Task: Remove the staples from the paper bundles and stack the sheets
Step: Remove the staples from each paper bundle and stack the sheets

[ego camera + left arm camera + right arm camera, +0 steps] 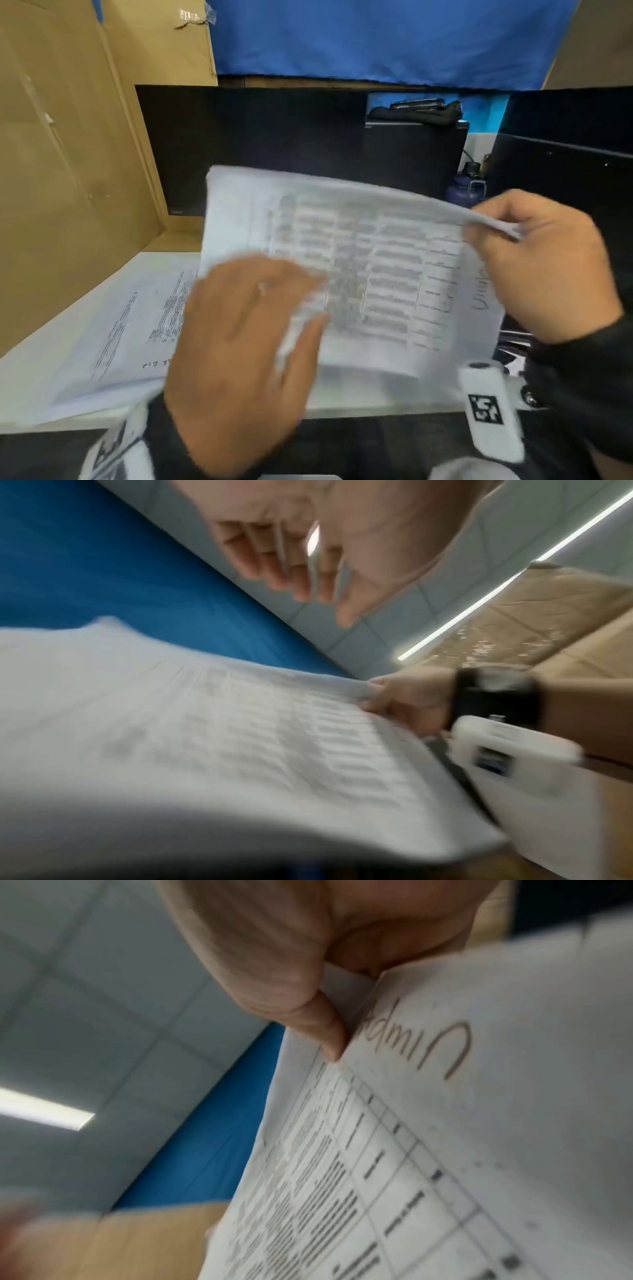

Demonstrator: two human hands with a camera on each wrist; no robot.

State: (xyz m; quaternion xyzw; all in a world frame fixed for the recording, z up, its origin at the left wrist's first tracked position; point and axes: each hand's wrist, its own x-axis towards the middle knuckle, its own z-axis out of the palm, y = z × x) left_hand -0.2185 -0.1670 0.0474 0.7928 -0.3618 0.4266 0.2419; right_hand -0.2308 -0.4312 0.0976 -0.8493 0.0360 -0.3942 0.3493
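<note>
Cardboard wall (68, 154) on the left, blue cloth (376, 41) behind, dark panel (257, 137) at the back of the white worktop (359, 390). Loose printed sheets (113, 329) lying flat on the worktop's left part, probably the stack so far. Paper bundle (359, 260) held up in the air over the worktop's middle, tilted and bowed. Right hand (548, 267) with a narrow grip, thumb and fingers pinching the bundle's far right corner. Left hand (239, 349) with fingers nearly straight, just over or against the near left part of the bundle, holding nothing; contact too blurred to settle. No staple or remover tool to be made out. Step in hand, by the look of it: handling one bundle, either seeking its stapled corner or carrying it toward the stack. Next move calls for finding that corner and a steady hold. Purple bottle (466, 192) at the back right, well apart; nothing between bundle and stack.
</note>
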